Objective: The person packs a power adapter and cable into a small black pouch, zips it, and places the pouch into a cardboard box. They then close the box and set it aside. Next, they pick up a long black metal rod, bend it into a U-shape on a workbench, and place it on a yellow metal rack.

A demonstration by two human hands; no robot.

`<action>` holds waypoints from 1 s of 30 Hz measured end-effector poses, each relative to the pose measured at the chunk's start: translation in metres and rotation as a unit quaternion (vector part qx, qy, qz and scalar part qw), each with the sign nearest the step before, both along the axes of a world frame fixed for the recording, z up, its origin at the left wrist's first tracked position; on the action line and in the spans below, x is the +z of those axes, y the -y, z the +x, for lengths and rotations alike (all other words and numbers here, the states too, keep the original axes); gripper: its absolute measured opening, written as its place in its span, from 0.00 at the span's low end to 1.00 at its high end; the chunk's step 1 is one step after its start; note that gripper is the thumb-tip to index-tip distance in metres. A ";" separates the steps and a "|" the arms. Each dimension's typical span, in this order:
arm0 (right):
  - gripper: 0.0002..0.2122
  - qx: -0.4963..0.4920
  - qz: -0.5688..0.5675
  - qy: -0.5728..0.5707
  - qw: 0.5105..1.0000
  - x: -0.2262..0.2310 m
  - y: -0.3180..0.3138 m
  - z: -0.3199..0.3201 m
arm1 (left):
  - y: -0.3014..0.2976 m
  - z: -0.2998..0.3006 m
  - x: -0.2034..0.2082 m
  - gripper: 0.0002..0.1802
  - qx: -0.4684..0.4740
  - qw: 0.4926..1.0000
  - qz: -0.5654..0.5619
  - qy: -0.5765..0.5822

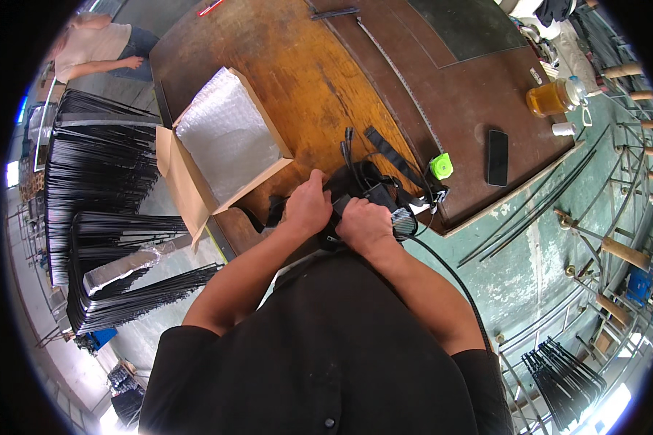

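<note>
At the table's near edge lies a dark bundle of black straps (393, 154), fabric and cables, bunched close to my body. My left hand (310, 204) is closed at the bundle's left side, thumb and fingers pressed together; what sits between them is hidden. Just beside it, my right hand (366, 223) wraps round a black boxy piece in the bundle. A ribbed, silvery part (404, 221) shows right of the right hand, and a black cable (450, 270) runs from there down along my right arm. Short cable ends (347, 145) stick up beyond the hands.
An open cardboard box (272, 177) with silver bubble lining stands left on the wooden table (305, 80). To the right are a green tape measure (441, 166), a phone (496, 157) and a jar of amber liquid (551, 98). Black metal frames (98, 167) are stacked left; a person (112, 51) stands far left.
</note>
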State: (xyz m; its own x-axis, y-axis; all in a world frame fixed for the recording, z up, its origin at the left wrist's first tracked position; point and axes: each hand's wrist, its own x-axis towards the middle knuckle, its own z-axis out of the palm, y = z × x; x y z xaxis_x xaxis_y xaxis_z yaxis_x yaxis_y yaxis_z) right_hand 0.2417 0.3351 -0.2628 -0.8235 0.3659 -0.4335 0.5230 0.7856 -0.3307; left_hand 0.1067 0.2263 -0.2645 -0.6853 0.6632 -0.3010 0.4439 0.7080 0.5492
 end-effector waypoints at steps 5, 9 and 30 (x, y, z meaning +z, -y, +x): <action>0.28 -0.160 -0.077 0.055 0.983 0.046 -0.026 -0.007 | 0.011 0.007 -0.005 0.17 0.010 0.999 0.019 0.026; 0.32 -0.232 -0.107 0.053 0.965 0.056 -0.025 -0.017 | 0.013 0.015 -0.011 0.18 0.026 0.995 0.064 0.073; 0.22 -0.310 -0.030 0.056 0.949 -0.012 -0.076 0.035 | -0.028 0.000 0.013 0.24 -0.021 0.999 0.016 -0.037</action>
